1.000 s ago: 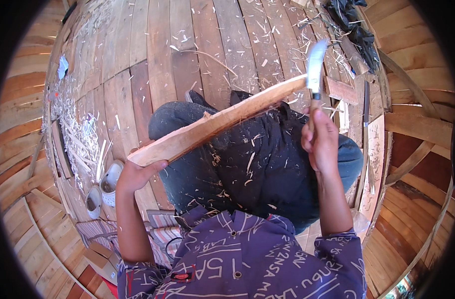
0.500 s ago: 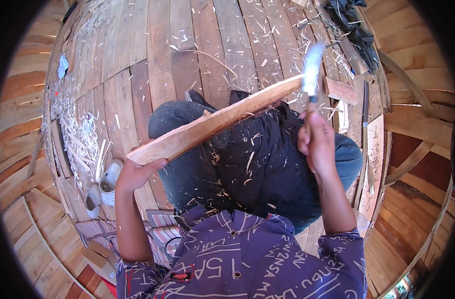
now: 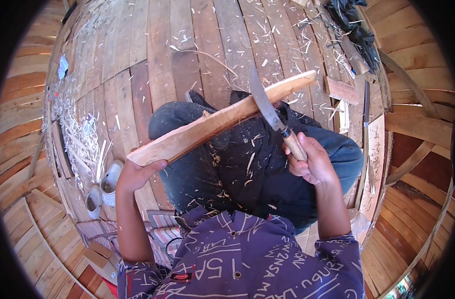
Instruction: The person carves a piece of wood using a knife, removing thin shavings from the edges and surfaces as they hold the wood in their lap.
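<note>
Pale wood [image 3: 218,122], seemingly stiff and light, suited your left hand [image 3: 133,175] gripping its broad end [image 3: 148,152], your right hand [image 3: 315,160] clutching the knife [image 3: 270,113]!

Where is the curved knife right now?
In the head view, right of centre: the curved knife is in the right hand, its blade overlapping the wooden piece.

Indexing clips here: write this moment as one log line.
Left hand: holds wood strip, one end | right hand: holds knife | blade: across strip, contact unclear | floor: shavings
</note>
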Demonstrator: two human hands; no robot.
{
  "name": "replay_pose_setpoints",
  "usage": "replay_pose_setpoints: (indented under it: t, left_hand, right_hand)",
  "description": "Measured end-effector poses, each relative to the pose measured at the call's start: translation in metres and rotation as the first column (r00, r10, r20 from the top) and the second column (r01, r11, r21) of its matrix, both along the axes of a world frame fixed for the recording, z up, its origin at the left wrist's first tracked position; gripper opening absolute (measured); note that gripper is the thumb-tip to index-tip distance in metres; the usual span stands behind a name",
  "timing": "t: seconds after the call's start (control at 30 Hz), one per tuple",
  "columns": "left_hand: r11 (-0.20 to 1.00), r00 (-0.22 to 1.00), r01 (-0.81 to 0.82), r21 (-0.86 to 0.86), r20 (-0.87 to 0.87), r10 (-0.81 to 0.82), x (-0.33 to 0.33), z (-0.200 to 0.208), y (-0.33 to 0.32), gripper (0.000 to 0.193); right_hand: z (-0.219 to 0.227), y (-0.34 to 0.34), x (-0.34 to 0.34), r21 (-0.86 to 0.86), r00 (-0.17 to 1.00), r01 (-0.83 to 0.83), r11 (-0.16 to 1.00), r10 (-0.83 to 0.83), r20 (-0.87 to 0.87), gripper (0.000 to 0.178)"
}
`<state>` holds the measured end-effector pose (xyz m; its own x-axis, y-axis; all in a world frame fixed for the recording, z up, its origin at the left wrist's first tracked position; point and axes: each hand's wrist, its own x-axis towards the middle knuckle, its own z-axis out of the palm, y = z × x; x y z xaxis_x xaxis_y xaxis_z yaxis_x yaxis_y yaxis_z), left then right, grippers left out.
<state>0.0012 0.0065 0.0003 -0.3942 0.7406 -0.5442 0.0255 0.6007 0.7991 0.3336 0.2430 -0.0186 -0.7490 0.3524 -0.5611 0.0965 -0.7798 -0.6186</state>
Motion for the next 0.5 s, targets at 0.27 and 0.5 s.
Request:
replay_pose_setpoints:
  t: [0.27,0.5]
  left_hand:
    - [0.997,0.997,-0.071,0.037,0.021,0.071,0.005,0.001,0.0,0.045]
    - [0.999,1.0,-0.029,0.014,-0.003,0.029,0.004,0.004,0.005,0.046]
  right_hand:
    - [0.007,-0.018,-0.026,0.42,0.963,-0.158,0.894,0.046,0.265,0.037]
    - [0.013,-0.019,-0.031,0.39,0.93,-0.259,0.884,0.119,0.348,0.044]
